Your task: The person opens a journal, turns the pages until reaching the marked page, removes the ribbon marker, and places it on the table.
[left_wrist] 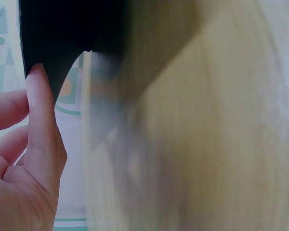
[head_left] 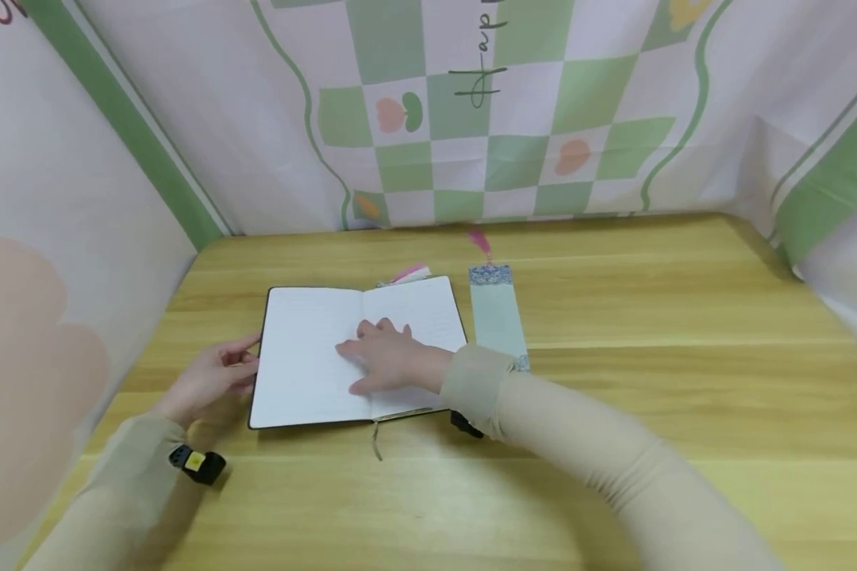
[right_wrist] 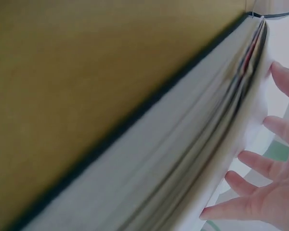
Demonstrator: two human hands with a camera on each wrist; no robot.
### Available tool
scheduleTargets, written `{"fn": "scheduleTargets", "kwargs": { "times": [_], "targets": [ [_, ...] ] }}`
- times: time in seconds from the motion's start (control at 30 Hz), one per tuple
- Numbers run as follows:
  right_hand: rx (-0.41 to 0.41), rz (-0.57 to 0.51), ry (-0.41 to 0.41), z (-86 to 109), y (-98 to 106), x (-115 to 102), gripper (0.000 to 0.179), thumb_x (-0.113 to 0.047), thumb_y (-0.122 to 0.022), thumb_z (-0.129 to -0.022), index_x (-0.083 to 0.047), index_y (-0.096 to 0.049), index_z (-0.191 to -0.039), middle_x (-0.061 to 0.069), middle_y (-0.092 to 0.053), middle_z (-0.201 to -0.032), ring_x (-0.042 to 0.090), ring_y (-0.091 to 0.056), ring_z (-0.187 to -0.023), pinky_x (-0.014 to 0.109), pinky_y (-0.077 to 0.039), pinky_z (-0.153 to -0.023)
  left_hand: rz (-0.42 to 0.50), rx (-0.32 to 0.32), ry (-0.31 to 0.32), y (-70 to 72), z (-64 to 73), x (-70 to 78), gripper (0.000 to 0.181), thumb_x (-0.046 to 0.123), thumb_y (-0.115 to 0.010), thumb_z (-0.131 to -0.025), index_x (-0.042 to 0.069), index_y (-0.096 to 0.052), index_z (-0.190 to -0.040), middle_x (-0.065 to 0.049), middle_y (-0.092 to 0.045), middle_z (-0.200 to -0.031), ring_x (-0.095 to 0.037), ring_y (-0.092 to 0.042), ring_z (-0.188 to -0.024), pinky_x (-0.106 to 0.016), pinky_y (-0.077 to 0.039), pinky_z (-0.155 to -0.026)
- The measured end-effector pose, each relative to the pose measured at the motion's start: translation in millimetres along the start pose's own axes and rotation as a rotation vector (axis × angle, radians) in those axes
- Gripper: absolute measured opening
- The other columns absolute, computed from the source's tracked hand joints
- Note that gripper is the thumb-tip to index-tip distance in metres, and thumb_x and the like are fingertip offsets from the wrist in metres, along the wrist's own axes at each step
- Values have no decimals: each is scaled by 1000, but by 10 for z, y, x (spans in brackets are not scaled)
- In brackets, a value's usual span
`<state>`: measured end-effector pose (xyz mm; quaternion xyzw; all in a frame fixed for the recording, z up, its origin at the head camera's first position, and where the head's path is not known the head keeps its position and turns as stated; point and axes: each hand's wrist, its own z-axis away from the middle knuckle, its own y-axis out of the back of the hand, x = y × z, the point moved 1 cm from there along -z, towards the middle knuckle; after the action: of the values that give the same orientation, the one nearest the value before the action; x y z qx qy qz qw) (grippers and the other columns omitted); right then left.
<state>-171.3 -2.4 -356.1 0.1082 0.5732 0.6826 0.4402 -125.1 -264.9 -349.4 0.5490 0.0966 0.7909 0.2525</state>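
A notebook (head_left: pixel 307 357) lies open on the wooden table, its pages white and its cover dark. At its left edge my left hand (head_left: pixel 203 385) pinches the cover; the left wrist view shows the thumb and a finger against the dark cover (left_wrist: pixel 72 29). My right hand (head_left: pixel 393 361) reaches across the right page with fingers spread, fingertips on the paper near the centre fold. From the side, the right wrist view shows the thick page block (right_wrist: pixel 149 168) beneath those fingers. A thin ribbon (head_left: pixel 377 442) sticks out below the spine.
Right of the notebook lies a pale green bookmark (head_left: pixel 496 313) with blue patterned ends and a pink tassel (head_left: pixel 480 240). A pink and white item (head_left: pixel 410 274) pokes out behind the notebook's top edge. Patterned cloth (head_left: pixel 457 174) hangs behind the table (head_left: pixel 685 357).
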Motion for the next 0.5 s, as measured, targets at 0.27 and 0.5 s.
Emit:
{"fn": "scheduleTargets", "kwargs": {
  "times": [0.27, 0.5],
  "targets": [
    [1, 58, -16, 2, -9, -41, 65, -49, -61, -88, -32, -36, -146, 5, -38, -139, 28, -34, -121, 65, -29, -101, 27, 25, 22, -2, -1, -4, 65, 30, -50, -99, 0, -21, -149, -3, -52, -103, -4, -56, -81, -21, -53, -72],
    [-12, 81, -3, 10, 27, -39, 69, -53, -62, -86, -32, -35, -146, 5, -38, -139, 28, -35, -120, 63, -34, -99, -65, 73, 21, -58, -27, -12, 63, 17, -57, -95, -3, -26, -147, -6, -52, -99, -6, -54, -78, -23, -54, -68]
  ]
}}
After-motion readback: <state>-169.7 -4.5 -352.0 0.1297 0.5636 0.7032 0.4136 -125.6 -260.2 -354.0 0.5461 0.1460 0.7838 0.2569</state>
